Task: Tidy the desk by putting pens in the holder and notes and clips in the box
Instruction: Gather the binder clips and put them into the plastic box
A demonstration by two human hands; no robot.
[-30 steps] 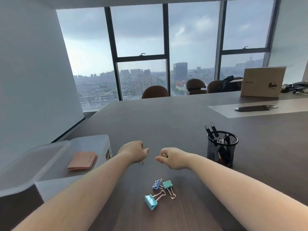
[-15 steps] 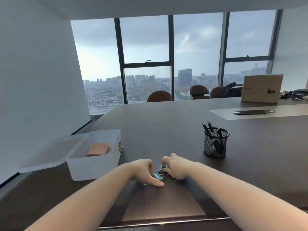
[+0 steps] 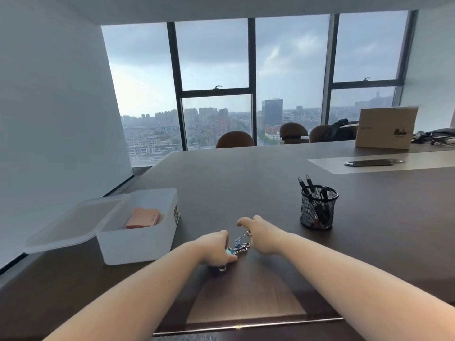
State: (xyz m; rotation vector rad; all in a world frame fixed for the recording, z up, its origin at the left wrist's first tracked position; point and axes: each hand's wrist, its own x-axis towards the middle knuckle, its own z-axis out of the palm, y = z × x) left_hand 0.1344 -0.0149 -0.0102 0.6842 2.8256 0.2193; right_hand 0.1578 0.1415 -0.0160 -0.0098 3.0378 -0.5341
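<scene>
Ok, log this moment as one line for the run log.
stage: gathering binder clips | left hand: on clips | right hand: beside clips | box: open, notes inside

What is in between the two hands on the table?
In the head view, small binder clips lie between the left hand and the right hand: a blue one and a teal one with silver wire handles. Both hands touch the pile.

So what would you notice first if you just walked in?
Probably the two hands in the middle of the desk, left hand and right hand, closing in on some clips. Left of them sits an open box with pink notes; to the right, a pen holder.
</scene>
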